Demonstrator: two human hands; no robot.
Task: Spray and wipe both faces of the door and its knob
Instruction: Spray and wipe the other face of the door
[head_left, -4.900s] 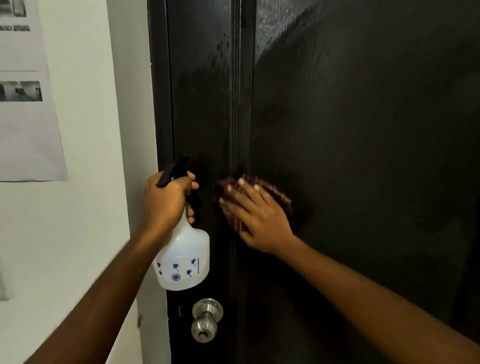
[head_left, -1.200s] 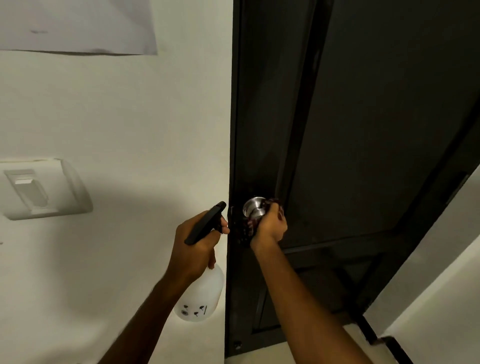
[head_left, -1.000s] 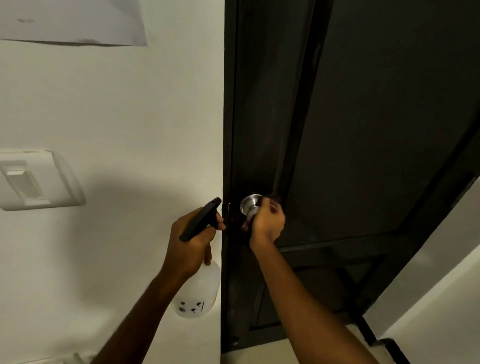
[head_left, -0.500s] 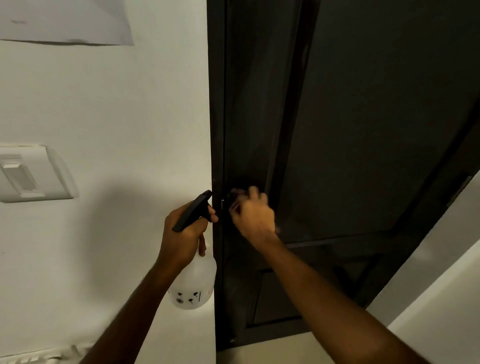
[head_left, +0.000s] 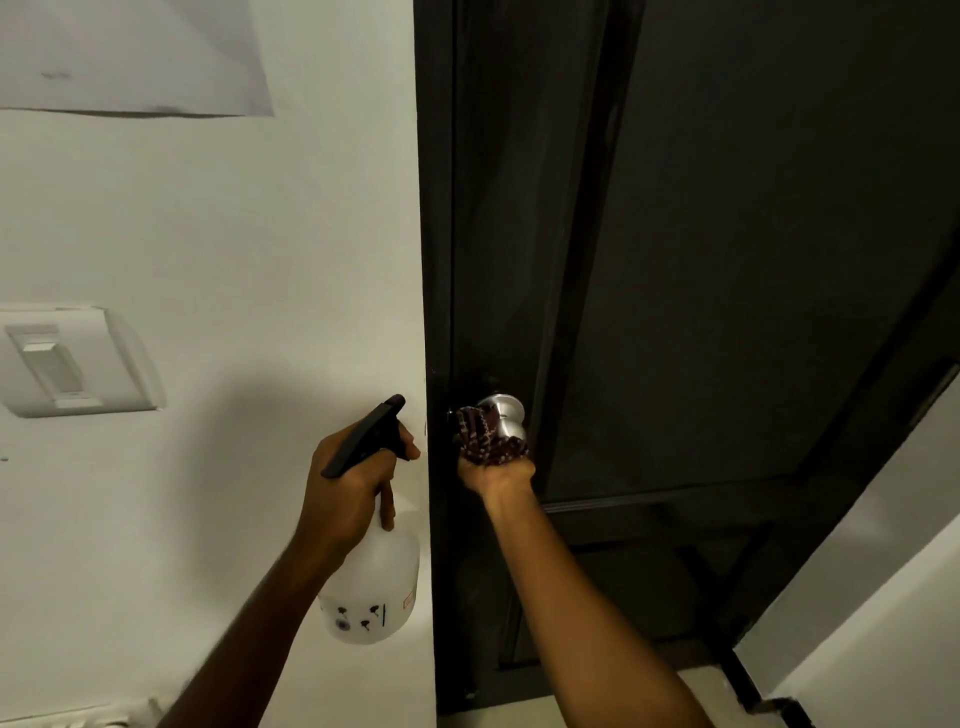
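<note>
Landmark: the round, brushed-metal knob (head_left: 503, 415), mounted close to the left edge of the dark brown panelled door (head_left: 727, 260).

1. Your right hand (head_left: 497, 475): directly below the knob, coming up from beneath, curled round a dark red patterned cloth (head_left: 485, 440). The fabric hides the fingertips. The cloth is bunched against the knob's underside and left flank. The knob's top and right side show bare.
2. Your left hand (head_left: 345, 486): left of the knob, clear of the door, wrapped round the neck of a translucent white plastic spray bottle (head_left: 374, 587). One finger is hooked at the black trigger head, whose nozzle points toward the door edge beside the knob. The bottle's body hangs lower left of the knob, with small dark printed marks near its base.
3. White wall (head_left: 234, 249): everything left of the knob.
4. White rocker light switch (head_left: 67, 364): far left of the knob, slightly above its level.
5. Pale sheet of paper (head_left: 130, 52): on the wall, high above and left of the knob.
6. Pale floor (head_left: 524, 712): far below the knob, at the door's foot.
</note>
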